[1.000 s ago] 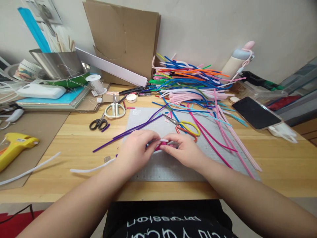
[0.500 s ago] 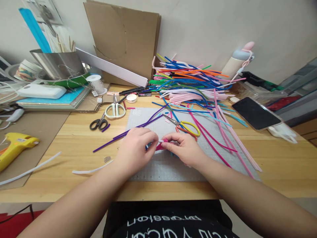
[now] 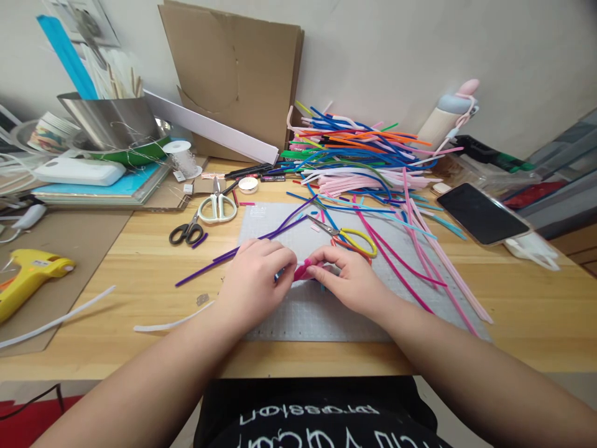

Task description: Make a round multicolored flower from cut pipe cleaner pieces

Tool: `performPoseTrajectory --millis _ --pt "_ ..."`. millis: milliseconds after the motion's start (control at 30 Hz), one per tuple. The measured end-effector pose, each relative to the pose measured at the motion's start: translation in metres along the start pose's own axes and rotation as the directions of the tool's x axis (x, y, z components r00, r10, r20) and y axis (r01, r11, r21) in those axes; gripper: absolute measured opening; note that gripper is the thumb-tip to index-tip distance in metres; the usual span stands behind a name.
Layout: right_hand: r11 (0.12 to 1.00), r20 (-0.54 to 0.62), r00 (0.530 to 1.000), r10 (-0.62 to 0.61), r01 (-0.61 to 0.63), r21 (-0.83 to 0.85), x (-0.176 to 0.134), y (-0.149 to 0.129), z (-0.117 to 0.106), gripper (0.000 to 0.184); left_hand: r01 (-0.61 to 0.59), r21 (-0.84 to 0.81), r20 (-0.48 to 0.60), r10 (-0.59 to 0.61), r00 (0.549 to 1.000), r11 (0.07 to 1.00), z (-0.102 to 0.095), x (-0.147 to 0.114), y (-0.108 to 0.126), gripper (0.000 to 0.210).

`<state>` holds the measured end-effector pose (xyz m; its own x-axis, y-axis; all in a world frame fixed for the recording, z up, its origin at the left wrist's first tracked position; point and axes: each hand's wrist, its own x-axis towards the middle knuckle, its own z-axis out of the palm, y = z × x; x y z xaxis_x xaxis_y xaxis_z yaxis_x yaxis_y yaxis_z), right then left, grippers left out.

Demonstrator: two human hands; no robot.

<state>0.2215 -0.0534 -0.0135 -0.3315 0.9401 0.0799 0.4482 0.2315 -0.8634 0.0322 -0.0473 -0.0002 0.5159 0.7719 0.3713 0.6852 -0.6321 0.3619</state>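
Between my two hands, just above the grey cutting mat, is a small piece of bent pipe cleaners, mostly magenta with some white. My left hand pinches its left end, fingers curled and closed. From the other side my right hand grips it between thumb and forefinger. My fingers hide much of the piece, so its full shape cannot be made out. Purple pipe cleaners lie just beyond my left hand. Scissors with yellow and orange handles rest open on the mat beyond my right hand.
A pile of coloured pipe cleaners lies at the back. Scissors with white handles and black-handled scissors lie left of the mat. A yellow glue gun is far left, a phone at right. Cardboard leans on the wall.
Both hands stay nearly in place. The piece has turned slightly between my fingers: more magenta and less of the white end shows now.
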Motion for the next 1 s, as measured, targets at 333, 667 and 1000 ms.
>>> performPoseTrajectory --millis 333,667,1000 --pt "0.989 0.056 0.99 -0.128 0.132 -0.067 0.0 -0.001 0.0 0.009 -0.068 0.022 0.01 0.068 0.998 0.997 0.001 -0.001 -0.001 0.014" --pt "0.984 0.107 0.982 -0.157 0.165 -0.067 0.001 -0.001 0.0 0.01 -0.104 0.017 0.021 0.104 0.994 0.994 0.003 -0.002 0.0 0.017" --pt "0.996 0.065 0.995 -0.072 0.069 0.049 0.0 -0.003 -0.001 0.011 -0.058 -0.153 0.037 0.065 0.997 0.987 0.002 -0.001 0.008 0.009"
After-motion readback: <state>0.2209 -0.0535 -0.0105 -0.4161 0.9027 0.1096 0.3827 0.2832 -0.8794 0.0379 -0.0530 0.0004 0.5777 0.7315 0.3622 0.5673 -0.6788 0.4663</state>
